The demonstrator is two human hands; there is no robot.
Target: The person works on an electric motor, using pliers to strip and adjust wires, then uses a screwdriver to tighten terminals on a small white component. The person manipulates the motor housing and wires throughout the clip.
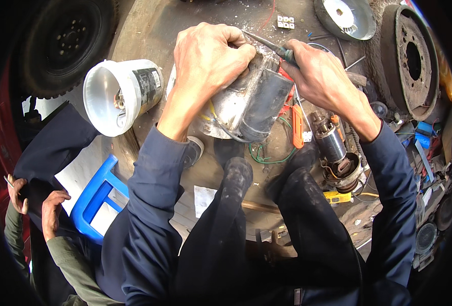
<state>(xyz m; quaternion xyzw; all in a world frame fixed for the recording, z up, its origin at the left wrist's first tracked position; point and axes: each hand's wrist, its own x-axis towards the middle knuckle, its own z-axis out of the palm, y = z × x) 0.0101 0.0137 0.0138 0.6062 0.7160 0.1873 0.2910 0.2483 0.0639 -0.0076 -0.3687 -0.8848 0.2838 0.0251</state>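
My left hand (pixel 208 61) is closed at the top of a worn silver metal housing (pixel 228 115), thumb and forefinger pinched; what they hold is hidden. A black cylinder (pixel 264 107) is attached along the housing's right side, with wires beneath. My right hand (pixel 320 79) grips a pointed metal tool with a green handle (pixel 288 56), its tip reaching toward my left fingers. Below that hand lie red-handled tools (pixel 284 76), an orange box-cutter (pixel 297 127), a loop of green wire (pixel 267 158) and an electric motor (pixel 333 145).
A clear bucket (pixel 103 102) stands left on the worn work surface (pixel 144 30), near a tyre (pixel 68 41). At right are a steel drum (pixel 409 66), a round pan (pixel 343 18) and piled parts (pixel 424 153). Another person's hands (pixel 52 209) are at lower left beside a blue plastic stool (pixel 88 204).
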